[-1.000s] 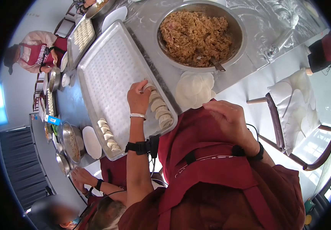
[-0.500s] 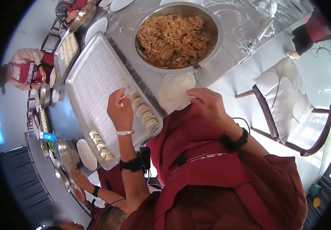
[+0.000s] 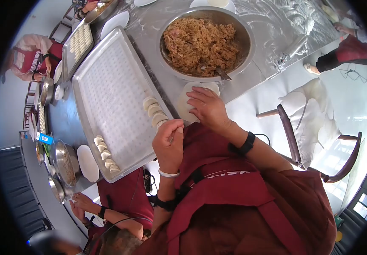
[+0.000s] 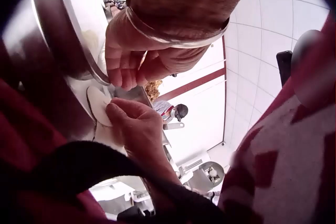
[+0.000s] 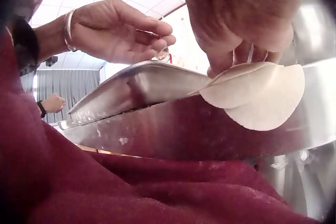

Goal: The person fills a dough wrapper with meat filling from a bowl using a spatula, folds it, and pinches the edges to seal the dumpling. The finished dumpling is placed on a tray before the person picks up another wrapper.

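In the head view, my left hand (image 3: pixel 169 146) is over the tray's near right corner, beside a row of dumplings (image 3: pixel 154 111). Its fingers are loosely bent and hold nothing, as the right wrist view also shows for the left hand (image 5: pixel 113 32). My right hand (image 3: pixel 211 108) is at the pale round wrappers (image 3: pixel 185 104) on the table edge, fingers spread over them. Thumb and fingertips of the right hand (image 4: pixel 139 127) pinch a wrapper (image 4: pixel 98 107) in the left wrist view. The wrappers (image 5: pixel 262 98) overhang the edge, partly hiding the fingertips in the right wrist view.
The metal tray (image 3: pixel 107 72) has another dumpling row (image 3: pixel 105 154) at its near left. Beyond the wrappers stands a bowl of filling (image 3: pixel 202 46). A white plate (image 3: pixel 88 163) lies left of the tray; a chair (image 3: pixel 310 123) stands at right. Other people are around the table.
My left hand has moved from the dumpling row toward the tray's near corner, closer to my right hand. The right hand has moved onto the wrappers. The head view has shifted.
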A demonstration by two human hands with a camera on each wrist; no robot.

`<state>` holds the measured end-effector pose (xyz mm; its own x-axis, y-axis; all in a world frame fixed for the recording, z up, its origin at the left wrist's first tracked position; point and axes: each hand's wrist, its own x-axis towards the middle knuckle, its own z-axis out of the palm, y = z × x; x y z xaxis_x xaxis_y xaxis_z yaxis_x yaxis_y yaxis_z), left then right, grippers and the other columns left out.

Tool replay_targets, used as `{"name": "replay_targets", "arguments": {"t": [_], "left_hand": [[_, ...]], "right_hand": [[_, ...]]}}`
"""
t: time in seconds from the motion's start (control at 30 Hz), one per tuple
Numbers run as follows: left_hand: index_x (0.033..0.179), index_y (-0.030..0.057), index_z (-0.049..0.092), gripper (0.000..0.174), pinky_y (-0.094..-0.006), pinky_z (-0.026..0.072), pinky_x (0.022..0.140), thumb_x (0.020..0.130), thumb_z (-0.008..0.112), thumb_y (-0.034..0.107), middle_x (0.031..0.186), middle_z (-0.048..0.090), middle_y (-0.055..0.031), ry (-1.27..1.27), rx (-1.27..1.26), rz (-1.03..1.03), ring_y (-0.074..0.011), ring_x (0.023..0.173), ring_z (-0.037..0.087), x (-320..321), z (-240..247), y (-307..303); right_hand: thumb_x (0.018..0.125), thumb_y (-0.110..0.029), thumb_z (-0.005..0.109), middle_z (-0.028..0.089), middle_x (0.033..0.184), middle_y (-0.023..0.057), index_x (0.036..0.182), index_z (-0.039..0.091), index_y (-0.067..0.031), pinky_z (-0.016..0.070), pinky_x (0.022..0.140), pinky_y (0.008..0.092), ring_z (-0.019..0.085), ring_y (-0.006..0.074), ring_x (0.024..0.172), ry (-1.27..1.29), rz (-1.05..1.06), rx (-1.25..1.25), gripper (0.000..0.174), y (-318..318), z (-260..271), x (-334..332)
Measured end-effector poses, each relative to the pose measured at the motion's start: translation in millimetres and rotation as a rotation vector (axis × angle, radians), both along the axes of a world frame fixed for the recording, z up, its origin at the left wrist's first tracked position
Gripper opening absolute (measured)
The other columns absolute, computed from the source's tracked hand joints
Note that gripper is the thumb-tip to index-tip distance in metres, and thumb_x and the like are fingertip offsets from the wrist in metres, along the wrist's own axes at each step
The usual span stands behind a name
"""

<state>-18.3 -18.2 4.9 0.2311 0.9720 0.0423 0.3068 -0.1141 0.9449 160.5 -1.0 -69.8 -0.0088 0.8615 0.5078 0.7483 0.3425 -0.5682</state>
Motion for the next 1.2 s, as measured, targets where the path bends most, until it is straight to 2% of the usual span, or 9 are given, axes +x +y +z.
{"name": "replay_targets", "arguments": {"t": [0.2,0.3,0.4,0.5,0.63,0.8,0.9,1.0,1.2], "left_hand": [[0.103,-0.0017,0.069,0.015,-0.0260,0.0526,0.079,0.091,0.060,-0.001,0.102,0.068,-0.0084,-0.054,-0.011,-0.044,-0.0143,0.086,0.066,-7,-2,-2],[0.104,-0.0040,0.068,0.015,-0.0278,0.0543,0.083,0.094,0.059,0.001,0.103,0.067,-0.0097,-0.140,-0.112,-0.048,-0.0160,0.088,0.067,-8,1,-5],[0.109,-0.0074,0.065,0.020,-0.0327,0.0545,0.089,0.097,0.056,0.006,0.108,0.066,-0.0143,-0.318,-0.321,-0.064,-0.0215,0.096,0.067,-5,10,-5],[0.121,-0.0096,0.056,0.031,-0.0370,0.0526,0.096,0.100,0.054,0.013,0.116,0.062,-0.0183,-0.648,-0.572,-0.067,-0.0264,0.108,0.064,4,10,-1],[0.133,-0.0109,0.043,0.045,-0.0410,0.0488,0.102,0.102,0.052,0.021,0.126,0.055,-0.0216,-0.931,-0.835,-0.048,-0.0309,0.118,0.058,25,-5,16],[0.129,-0.0066,0.045,0.042,-0.0435,0.0466,0.103,0.102,0.050,0.025,0.122,0.057,-0.0209,-0.867,-0.794,-0.028,-0.0312,0.116,0.057,44,-22,27],[0.122,-0.0043,0.050,0.035,-0.0424,0.0494,0.097,0.103,0.050,0.025,0.116,0.059,-0.0177,-1.002,-0.881,0.007,-0.0290,0.109,0.060,44,-43,42],[0.113,-0.0015,0.053,0.029,-0.0405,0.0516,0.091,0.102,0.052,0.025,0.110,0.060,-0.0153,-1.088,-0.940,0.056,-0.0273,0.103,0.062,43,-58,57],[0.099,0.0014,0.054,0.014,-0.0391,0.0569,0.076,0.097,0.058,0.015,0.092,0.059,-0.0108,-0.947,-0.920,0.344,-0.0254,0.082,0.064,69,-44,66]], "right_hand": [[0.073,-0.009,0.073,0.069,0.110,0.0074,0.091,0.068,-0.0071,0.0488,0.096,0.0440,0.061,0.0326,0.113,-0.085,0.027,0.008,0.018,7,3,3],[0.080,-0.013,0.071,0.071,0.101,0.0075,0.092,0.069,-0.0056,0.0512,0.089,0.0408,0.065,0.0308,0.102,0.057,-0.049,0.012,0.014,17,-3,0],[0.085,-0.011,0.070,0.073,0.092,0.0101,0.093,0.072,-0.0010,0.0537,0.077,0.0342,0.069,0.0259,0.087,0.643,-0.173,-0.176,0.013,20,2,-1],[0.087,-0.011,0.069,0.073,0.090,0.0124,0.098,0.072,0.0017,0.0526,0.070,0.0300,0.069,0.0193,0.077,0.977,-0.209,-0.318,0.017,15,15,-1],[0.088,-0.013,0.069,0.073,0.088,0.0135,0.099,0.072,0.0011,0.0518,0.069,0.0291,0.068,0.0165,0.074,0.902,-0.280,-0.305,0.019,15,12,-1],[0.090,-0.011,0.067,0.074,0.091,0.0091,0.099,0.073,0.0020,0.0522,0.074,0.0272,0.065,0.0109,0.081,0.817,-0.450,-0.370,0.017,20,23,-7],[0.086,-0.015,0.069,0.072,0.088,0.0122,0.095,0.072,-0.0011,0.0528,0.071,0.0330,0.069,0.0208,0.078,0.759,-0.331,-0.266,0.017,13,26,-12],[0.086,-0.014,0.067,0.072,0.092,0.0116,0.094,0.072,-0.0027,0.0536,0.076,0.0365,0.069,0.0264,0.085,0.281,-0.048,0.093,0.014,4,21,-12],[0.085,-0.006,0.067,0.071,0.094,0.0131,0.094,0.071,-0.0020,0.0545,0.080,0.0380,0.068,0.0301,0.090,0.443,-0.077,0.061,0.011,-29,30,3]]}}
